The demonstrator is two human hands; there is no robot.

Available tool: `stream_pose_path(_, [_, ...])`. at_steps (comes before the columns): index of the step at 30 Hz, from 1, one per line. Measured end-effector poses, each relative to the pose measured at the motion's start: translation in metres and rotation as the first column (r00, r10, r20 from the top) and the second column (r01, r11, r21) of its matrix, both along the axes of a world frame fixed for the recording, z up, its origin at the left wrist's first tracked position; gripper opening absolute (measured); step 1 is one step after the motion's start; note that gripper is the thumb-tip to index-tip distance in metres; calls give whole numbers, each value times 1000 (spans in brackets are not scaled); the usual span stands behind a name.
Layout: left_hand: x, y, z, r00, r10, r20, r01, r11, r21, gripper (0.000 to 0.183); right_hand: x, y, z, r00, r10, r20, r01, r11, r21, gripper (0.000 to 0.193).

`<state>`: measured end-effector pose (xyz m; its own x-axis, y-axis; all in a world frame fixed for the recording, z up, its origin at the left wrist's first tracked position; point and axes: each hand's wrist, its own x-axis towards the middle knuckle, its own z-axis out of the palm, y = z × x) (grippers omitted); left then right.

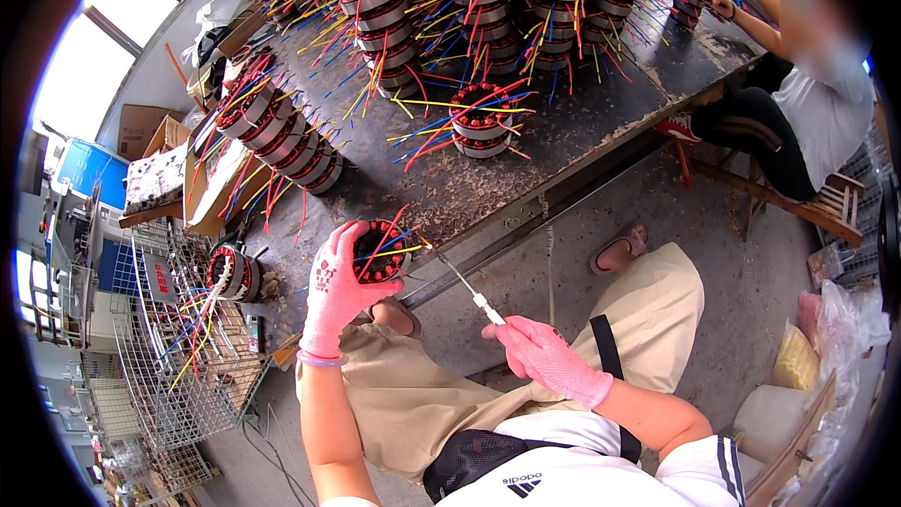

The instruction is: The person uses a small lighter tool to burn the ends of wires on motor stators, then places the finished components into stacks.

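My left hand, in a pink knit glove, is closed around the side of a motor stator at the table's front edge. The stator is a ring with red windings, and red, yellow and blue wires stick out of it. In my right hand, also gloved in pink, I grip a thin metal rod tool by its white handle. The rod's tip is close to the wire ends at the stator's right; whether it touches them I cannot tell.
Tall stacks of stators fill the back of the table. A leaning stack and a short pair stand nearer. Another stator sits left, beside a wire rack. A person sits at the far right.
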<state>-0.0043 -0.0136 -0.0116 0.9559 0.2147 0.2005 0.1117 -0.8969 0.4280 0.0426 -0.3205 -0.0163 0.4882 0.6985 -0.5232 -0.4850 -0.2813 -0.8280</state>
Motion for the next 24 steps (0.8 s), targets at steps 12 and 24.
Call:
stream_pose_path(12, [-3,1,8,997,-76,-21,77,995,62,90,-1,-2,-2,999,-19,-33,18,1000,-19,29])
stream_pose_path(24, [-2,-2,13,997,-55,-47,58,995,86,90,1,3,8,1000,14,-23,-15,1000,-20,28])
